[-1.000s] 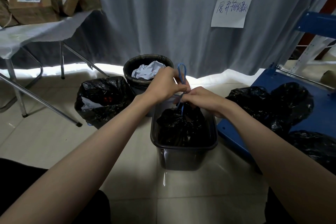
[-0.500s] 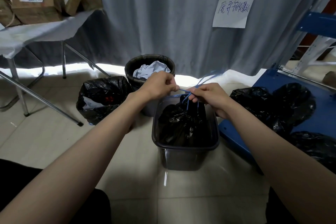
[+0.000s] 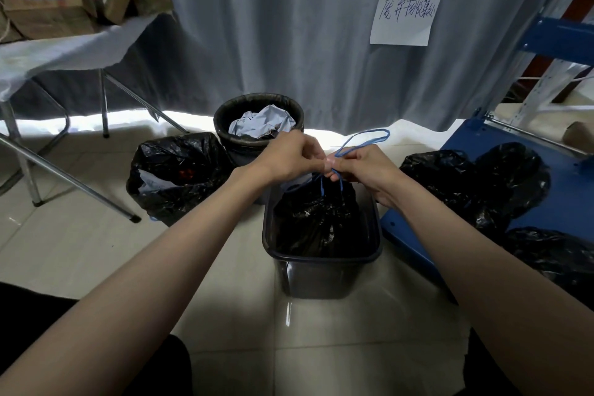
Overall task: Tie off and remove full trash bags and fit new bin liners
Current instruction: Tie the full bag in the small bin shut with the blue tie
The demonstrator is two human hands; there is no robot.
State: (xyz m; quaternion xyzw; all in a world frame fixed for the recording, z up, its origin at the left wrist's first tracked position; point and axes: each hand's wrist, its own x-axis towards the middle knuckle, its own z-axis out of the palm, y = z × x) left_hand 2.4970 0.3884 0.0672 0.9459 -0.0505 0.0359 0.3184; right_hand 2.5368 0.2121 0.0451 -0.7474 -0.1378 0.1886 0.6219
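Both hands meet just above the rectangular bin (image 3: 321, 270). The left hand (image 3: 289, 159) and the right hand (image 3: 363, 170) each pinch the blue drawstring (image 3: 363, 140) (its loop stands up behind them) of the black trash bag (image 3: 318, 219) sitting inside this bin.

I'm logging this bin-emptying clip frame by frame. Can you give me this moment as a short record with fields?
activity: tying the blue drawstring of the black trash bag
bag location: inside the dark rectangular plastic bin on the tiled floor
left hand: pinches the drawstring above the bag
right hand: pinches the drawstring, a loop sticking up behind it
behind: round black bin holding crumpled white paper
left of bin: open black bag of rubbish
right: black bags on the blue platform
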